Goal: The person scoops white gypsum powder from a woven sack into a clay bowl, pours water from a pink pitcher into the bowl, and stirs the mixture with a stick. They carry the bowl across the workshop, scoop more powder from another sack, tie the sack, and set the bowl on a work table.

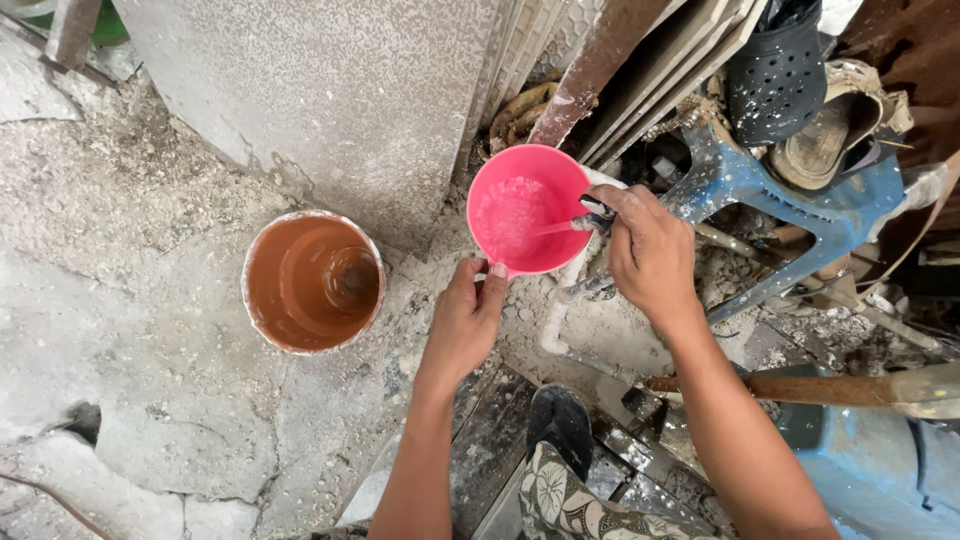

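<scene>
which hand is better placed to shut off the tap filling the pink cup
Right. The right hand is already on the tap over the pink cup, while the left hand grips the cup's near rim to support it.

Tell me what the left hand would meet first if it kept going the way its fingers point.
The left hand already touches the near rim of the pink cup; going on, it would push against that rim and wall first. The depth is uncertain from this top view.

Smooth pink plastic cup [520, 215]; rough, dusty concrete floor [130, 300].
</scene>
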A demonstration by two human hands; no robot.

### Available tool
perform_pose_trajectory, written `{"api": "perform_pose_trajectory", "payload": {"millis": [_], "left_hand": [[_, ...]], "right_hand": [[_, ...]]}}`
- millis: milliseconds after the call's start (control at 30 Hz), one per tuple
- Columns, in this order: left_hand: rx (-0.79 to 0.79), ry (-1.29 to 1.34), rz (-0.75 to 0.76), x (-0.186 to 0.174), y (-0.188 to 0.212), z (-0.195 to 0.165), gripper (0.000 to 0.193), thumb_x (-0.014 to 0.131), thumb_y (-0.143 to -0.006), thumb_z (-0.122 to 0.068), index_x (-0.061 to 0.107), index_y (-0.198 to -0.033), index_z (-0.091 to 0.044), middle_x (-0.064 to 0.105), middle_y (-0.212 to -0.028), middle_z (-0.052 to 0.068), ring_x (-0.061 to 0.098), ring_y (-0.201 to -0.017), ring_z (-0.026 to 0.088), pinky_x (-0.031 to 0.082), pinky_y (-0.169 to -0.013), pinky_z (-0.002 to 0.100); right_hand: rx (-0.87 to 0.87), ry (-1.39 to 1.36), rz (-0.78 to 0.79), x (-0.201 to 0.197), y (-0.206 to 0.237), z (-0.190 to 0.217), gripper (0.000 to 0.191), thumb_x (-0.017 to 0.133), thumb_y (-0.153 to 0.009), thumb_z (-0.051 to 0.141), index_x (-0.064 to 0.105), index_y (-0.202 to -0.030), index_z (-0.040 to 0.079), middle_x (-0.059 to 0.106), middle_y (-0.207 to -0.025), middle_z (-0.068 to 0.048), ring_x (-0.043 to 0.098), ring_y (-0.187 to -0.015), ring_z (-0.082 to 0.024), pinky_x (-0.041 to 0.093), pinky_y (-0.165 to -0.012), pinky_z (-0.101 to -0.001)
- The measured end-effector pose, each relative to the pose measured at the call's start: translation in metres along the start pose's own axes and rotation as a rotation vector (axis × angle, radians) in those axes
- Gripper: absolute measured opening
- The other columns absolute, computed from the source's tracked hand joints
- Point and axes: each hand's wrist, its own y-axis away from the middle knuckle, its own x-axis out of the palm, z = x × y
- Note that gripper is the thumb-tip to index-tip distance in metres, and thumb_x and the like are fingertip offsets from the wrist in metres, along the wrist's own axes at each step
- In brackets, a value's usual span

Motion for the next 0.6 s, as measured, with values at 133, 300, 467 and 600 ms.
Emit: {"api": "perform_pose_trajectory", "payload": {"millis": [133,300,467,600], "left_hand": [[0.005,0.021,0.013,-0.0007,0.0011,-0.0032,0.043,0.050,-0.103,-0.043,0.058,-0.119,-0.005,0.060,-0.058,0.005,0.056,-0.051,0.016,0.042,-0.052,0.037],[-0.020,-0.018,0.034,0.0022,0.0021,-0.0061,0.042,0.051,-0.102,-0.044,0.060,-0.119,-0.007,0.058,-0.054,0.004,0.050,-0.045,0.014,0.037,-0.047,0.037],[-0.060,-0.034,0.057,0.0024,0.0028,-0.0072,0.042,0.050,-0.103,-0.045,0.061,-0.119,-0.007,0.056,-0.054,0.002,0.045,-0.044,0.013,0.031,-0.046,0.036],[-0.071,-0.036,0.062,0.0017,0.0028,-0.0087,0.042,0.049,-0.103,-0.044,0.061,-0.120,-0.008,0.057,-0.055,0.003,0.046,-0.044,0.013,0.032,-0.047,0.036]], "right_hand": [[-0.008,-0.016,-0.014,-0.0001,0.0004,0.0007,0.038,0.052,-0.091,-0.009,0.069,-0.121,0.008,0.060,-0.085,-0.012,0.060,-0.064,-0.031,0.048,-0.059,-0.0435],[-0.018,-0.015,-0.015,0.0001,0.0010,-0.0004,0.037,0.052,-0.092,-0.009,0.069,-0.120,0.007,0.059,-0.084,-0.012,0.059,-0.063,-0.030,0.047,-0.058,-0.0434],[0.026,-0.023,0.013,0.0005,0.0010,-0.0020,0.038,0.050,-0.093,-0.010,0.071,-0.120,0.008,0.059,-0.080,-0.011,0.058,-0.057,-0.026,0.046,-0.054,-0.0417],[0.011,-0.027,0.005,-0.0001,0.0006,-0.0015,0.039,0.050,-0.093,-0.010,0.070,-0.121,0.009,0.060,-0.082,-0.011,0.059,-0.060,-0.026,0.046,-0.056,-0.0416]]}}
